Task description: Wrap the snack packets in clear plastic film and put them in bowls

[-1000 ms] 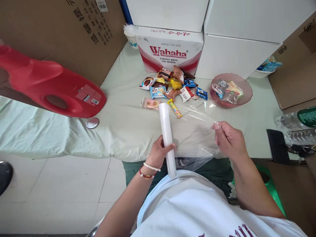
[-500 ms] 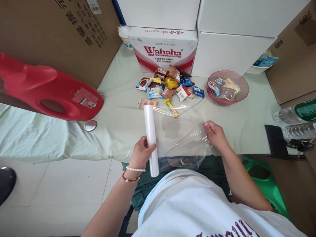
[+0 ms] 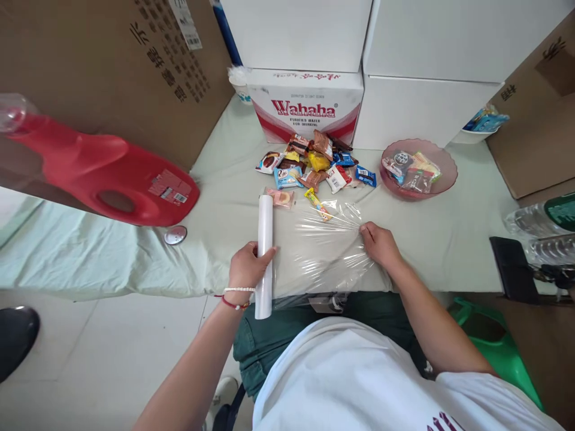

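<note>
Under both hands: table draped in pale green cloth [image 3: 449,227].
Far ahead of left hand [image 3: 247,266], toward its outer side: large brown cardboard box [image 3: 90,54] with black printed characters.
Before that box, well left of left hand: red plastic jug with handle hole [image 3: 112,173], lying on its side.
Straight ahead of both hands, at back of table: white-and-red cardboard carton marked "Wahaha" [image 3: 305,105].
Between the hands: clear plastic film sheet [image 3: 323,251], pulled taut, wrinkled, lying flat on cloth.
Ahead of right hand [image 3: 380,245], slightly to its outer side: pink translucent plastic bowl [image 3: 438,187], holds a few wrapped snacks.
Ahead of gap between hands, before carton: loose pile of small wrapped snacks [image 3: 314,164]; nearest yellow packet meets far edge of film, over or under cannot tell.
In left hand: white roll of plastic film [image 3: 265,221], pointing away from body, near end overhanging table edge.
Left hand: closed round middle of roll, thumb across top.
Right hand: nearly closed, fingertips pinching free edge of film, pressed down on cloth.
Near left hand, to its outer side: small round metal disc [image 3: 175,234] on cloth.
</note>
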A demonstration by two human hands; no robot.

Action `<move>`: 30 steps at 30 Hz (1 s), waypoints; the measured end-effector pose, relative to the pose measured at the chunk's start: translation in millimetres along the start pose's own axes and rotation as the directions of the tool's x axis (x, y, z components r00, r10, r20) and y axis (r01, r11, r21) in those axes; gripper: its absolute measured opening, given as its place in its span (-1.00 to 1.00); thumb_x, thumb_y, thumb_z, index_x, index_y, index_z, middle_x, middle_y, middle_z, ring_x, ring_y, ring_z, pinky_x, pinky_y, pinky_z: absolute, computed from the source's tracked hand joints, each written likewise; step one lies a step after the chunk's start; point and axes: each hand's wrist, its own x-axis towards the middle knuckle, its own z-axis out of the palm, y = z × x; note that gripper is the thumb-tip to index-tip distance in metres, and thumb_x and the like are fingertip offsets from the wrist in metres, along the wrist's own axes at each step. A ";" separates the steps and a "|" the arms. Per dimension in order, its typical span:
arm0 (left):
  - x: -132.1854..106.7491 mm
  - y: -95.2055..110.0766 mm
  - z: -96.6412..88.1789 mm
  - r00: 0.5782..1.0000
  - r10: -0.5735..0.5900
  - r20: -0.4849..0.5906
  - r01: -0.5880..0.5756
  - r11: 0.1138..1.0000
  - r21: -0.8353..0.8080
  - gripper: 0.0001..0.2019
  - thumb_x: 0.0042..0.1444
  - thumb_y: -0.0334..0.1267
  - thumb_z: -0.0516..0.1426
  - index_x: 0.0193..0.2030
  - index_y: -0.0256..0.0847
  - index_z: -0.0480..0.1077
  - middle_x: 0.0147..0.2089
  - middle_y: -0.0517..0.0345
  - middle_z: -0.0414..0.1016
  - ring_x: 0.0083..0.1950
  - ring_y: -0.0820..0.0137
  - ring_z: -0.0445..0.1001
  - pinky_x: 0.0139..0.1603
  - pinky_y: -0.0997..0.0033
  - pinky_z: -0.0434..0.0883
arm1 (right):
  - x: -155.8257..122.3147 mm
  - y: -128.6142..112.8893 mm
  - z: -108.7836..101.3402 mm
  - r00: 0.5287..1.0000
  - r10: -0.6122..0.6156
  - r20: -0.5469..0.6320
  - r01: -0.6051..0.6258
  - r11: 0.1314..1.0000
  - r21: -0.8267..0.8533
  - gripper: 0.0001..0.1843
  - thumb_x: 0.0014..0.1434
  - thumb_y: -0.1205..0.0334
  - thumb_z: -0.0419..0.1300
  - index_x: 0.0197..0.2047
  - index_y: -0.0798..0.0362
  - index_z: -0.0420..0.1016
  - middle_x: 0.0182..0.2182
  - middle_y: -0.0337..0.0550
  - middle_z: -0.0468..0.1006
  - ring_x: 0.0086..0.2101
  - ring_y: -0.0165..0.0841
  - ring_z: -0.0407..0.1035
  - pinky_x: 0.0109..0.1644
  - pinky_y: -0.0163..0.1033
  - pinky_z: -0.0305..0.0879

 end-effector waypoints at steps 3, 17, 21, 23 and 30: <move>1.3 -3.3 3.1 0.997 0.040 -0.071 -0.036 0.998 0.054 -0.49 0.07 0.17 0.21 -0.03 -0.23 0.47 -0.14 -0.08 0.56 -0.07 0.04 0.52 -0.06 0.15 0.41 | 2.9 0.9 2.2 1.000 -0.006 0.004 0.006 0.994 -0.110 -0.61 0.44 0.00 -0.10 -0.32 -0.04 0.38 -0.52 -0.15 0.48 -0.47 -0.25 0.33 -0.32 -0.22 0.04; -88.2 90.1 96.9 0.756 0.640 -0.137 -0.652 0.719 -0.239 -0.49 0.31 -0.13 0.16 0.38 -0.13 0.35 0.49 -0.25 0.27 0.57 -0.08 0.11 0.55 -0.26 0.00 | -4.5 -4.1 -1.6 0.991 0.131 0.023 -0.132 0.990 0.057 -0.59 0.39 -0.14 0.03 -0.25 -0.03 0.48 -0.56 -0.23 0.51 -0.50 -0.29 0.39 -0.32 -0.24 0.21; -83.2 80.7 123.1 0.710 0.703 0.049 -0.704 0.710 0.027 -0.46 0.39 -0.05 0.07 0.45 -0.10 0.28 0.58 -0.16 0.11 0.62 -0.03 0.01 0.56 -0.30 -0.05 | -9.2 13.8 -12.0 0.974 0.200 0.110 -0.221 0.947 0.233 -0.53 0.30 -0.26 0.10 -0.27 0.00 0.48 -0.61 -0.31 0.44 -0.60 -0.36 0.29 -0.41 -0.25 0.22; -86.0 75.4 128.2 0.686 0.720 0.103 -0.727 0.675 0.126 -0.42 0.41 0.04 0.02 0.50 -0.03 0.22 0.62 -0.07 0.04 0.63 0.01 -0.04 0.57 -0.30 -0.06 | -3.2 24.2 -25.3 0.968 0.184 0.168 -0.220 0.948 0.230 -0.52 0.23 -0.27 0.15 -0.26 0.02 0.51 -0.59 -0.29 0.46 -0.58 -0.36 0.29 -0.42 -0.25 0.21; -91.7 66.5 134.4 0.656 0.747 0.109 -0.752 0.633 0.185 -0.31 0.32 0.30 0.01 0.52 0.14 0.16 0.65 -0.04 -0.06 0.64 -0.02 -0.07 0.55 -0.40 -0.14 | 73.8 -25.8 -55.4 0.991 -0.022 -0.130 0.005 0.991 -0.130 -0.64 0.27 -0.04 0.11 -0.18 0.05 0.59 -0.28 -0.06 0.66 -0.31 -0.24 0.47 -0.19 -0.19 0.30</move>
